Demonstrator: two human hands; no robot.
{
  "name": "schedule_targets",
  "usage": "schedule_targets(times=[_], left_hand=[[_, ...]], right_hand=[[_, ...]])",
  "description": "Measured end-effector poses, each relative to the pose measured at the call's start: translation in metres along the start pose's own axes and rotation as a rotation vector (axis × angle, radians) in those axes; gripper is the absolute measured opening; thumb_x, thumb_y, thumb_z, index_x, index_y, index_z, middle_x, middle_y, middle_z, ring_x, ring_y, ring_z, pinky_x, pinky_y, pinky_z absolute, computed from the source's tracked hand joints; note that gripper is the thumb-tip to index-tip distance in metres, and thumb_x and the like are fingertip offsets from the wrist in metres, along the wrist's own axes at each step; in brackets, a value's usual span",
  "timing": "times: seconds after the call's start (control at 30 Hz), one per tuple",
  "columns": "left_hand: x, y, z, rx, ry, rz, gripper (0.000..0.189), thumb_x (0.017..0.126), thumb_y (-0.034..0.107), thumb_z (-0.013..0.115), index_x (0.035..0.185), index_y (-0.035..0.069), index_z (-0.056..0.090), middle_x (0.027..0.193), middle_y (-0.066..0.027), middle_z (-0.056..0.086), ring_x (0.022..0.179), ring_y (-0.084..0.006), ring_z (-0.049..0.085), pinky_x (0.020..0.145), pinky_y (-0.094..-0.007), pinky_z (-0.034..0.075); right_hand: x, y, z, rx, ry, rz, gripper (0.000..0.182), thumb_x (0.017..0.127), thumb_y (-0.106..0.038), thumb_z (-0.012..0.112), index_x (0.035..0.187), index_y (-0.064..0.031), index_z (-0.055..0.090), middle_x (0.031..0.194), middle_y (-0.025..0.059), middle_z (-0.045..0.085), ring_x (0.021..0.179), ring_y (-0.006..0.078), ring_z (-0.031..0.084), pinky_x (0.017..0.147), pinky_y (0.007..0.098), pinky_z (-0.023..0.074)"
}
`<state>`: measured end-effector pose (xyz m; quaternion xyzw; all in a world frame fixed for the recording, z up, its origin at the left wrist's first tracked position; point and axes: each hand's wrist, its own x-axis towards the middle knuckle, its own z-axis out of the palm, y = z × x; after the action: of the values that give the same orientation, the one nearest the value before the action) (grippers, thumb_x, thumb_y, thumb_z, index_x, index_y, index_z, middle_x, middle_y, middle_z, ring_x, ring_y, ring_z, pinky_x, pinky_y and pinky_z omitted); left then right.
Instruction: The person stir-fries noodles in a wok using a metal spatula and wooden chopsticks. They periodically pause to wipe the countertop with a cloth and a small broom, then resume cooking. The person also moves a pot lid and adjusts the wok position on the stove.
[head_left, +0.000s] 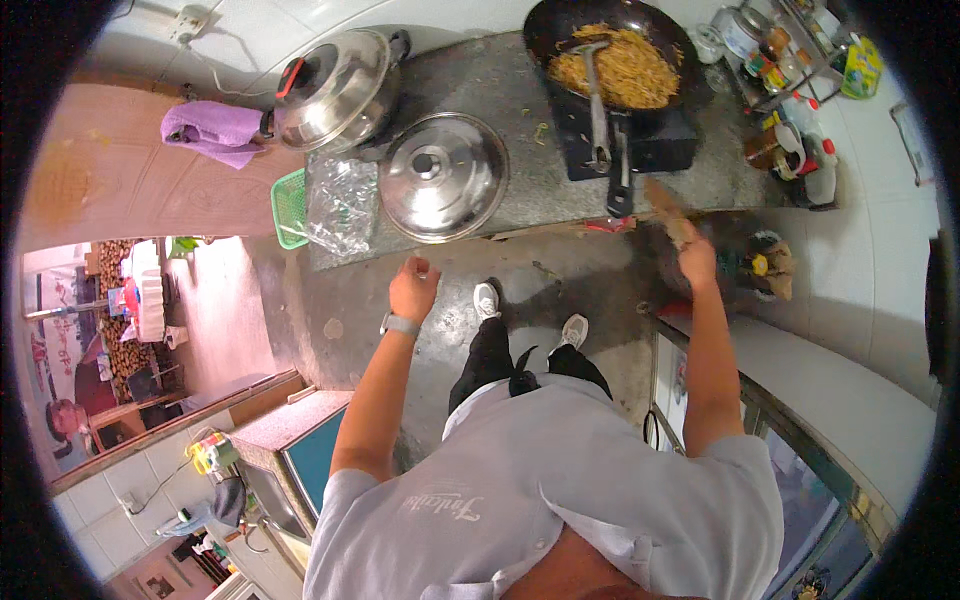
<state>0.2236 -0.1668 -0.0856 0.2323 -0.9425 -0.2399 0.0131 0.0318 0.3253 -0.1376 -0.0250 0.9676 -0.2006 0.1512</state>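
My right hand (697, 259) is shut on a brown, flat, wooden-looking utensil (664, 204), blurred by motion, just off the counter's front edge. Ahead of it, a black wok (541, 49) on a dark cooktop (671, 150) holds shredded yellow food (637, 71). A metal spatula (597, 124) rests in the wok, its handle lying towards me beside the wok handle (620, 180). With fingers loosely curled and nothing visible in it, my left hand (414, 291) hangs below the counter edge. Nearest to it is a round steel lid (469, 176) on the counter.
A lidded steel pot (337, 90), clear plastic bag (341, 199), green basket (287, 206) and purple cloth (206, 127) are at the left. Bottles (821, 172) and a seasoning rack (814, 82) line the right wall. A white-topped cabinet (825, 360) stands at my right side.
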Motion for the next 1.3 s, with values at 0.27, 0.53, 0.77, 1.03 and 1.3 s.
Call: schedule_targets(times=[0.27,0.53,0.77,1.03,1.3], left_hand=[[0.123,-0.018,0.005,-0.039,-0.024,0.092,0.051,0.074,0.026,0.072,0.115,0.007,0.049,0.115,-0.0157,0.053,0.090,-0.0351,0.059,0.076,-0.0425,0.049],[0.216,-0.031,0.001,0.009,-0.049,0.395,0.054,0.071,0.026,0.073,0.118,0.013,0.049,0.116,-0.0159,0.052,0.096,-0.0352,0.059,0.076,-0.0417,0.050],[0.244,-0.049,0.016,-0.016,-0.087,0.465,0.046,0.067,0.024,0.074,0.109,0.018,0.055,0.101,-0.0121,0.058,0.078,-0.0343,0.063,0.064,-0.0422,0.052],[0.236,-0.068,0.030,-0.076,-0.021,0.506,0.049,0.061,0.020,0.073,0.107,0.015,0.057,0.094,-0.0104,0.058,0.077,-0.0311,0.062,0.064,-0.0402,0.052],[0.236,-0.078,0.037,-0.028,-0.008,0.372,0.050,0.064,0.016,0.072,0.110,0.010,0.054,0.100,-0.0122,0.057,0.082,-0.0333,0.062,0.067,-0.0418,0.052]], right_hand=[[-0.042,-0.116,0.023,0.024,-0.214,-0.205,0.049,0.083,-0.013,0.056,0.131,-0.0126,0.048,0.112,0.0238,0.059,0.102,0.0370,0.058,0.088,0.0423,0.0455],[0.007,-0.305,0.139,0.324,-0.174,-0.150,0.054,0.084,-0.019,0.059,0.134,-0.0091,0.042,0.108,0.0242,0.060,0.097,0.0405,0.059,0.083,0.0454,0.0469],[0.023,-0.286,0.143,0.208,0.037,0.198,0.047,0.087,-0.024,0.057,0.130,-0.0079,0.046,0.106,0.0198,0.063,0.092,0.0343,0.061,0.079,0.0411,0.0481],[0.052,-0.298,0.098,1.699,-0.174,0.447,0.034,0.093,-0.017,0.052,0.123,-0.0020,0.045,0.105,0.0104,0.063,0.079,0.0178,0.061,0.069,0.0311,0.0517],[0.063,-0.307,0.105,1.425,-0.203,0.379,0.039,0.091,-0.018,0.054,0.127,-0.0065,0.043,0.096,0.0070,0.064,0.066,0.0135,0.057,0.058,0.0278,0.0515]])
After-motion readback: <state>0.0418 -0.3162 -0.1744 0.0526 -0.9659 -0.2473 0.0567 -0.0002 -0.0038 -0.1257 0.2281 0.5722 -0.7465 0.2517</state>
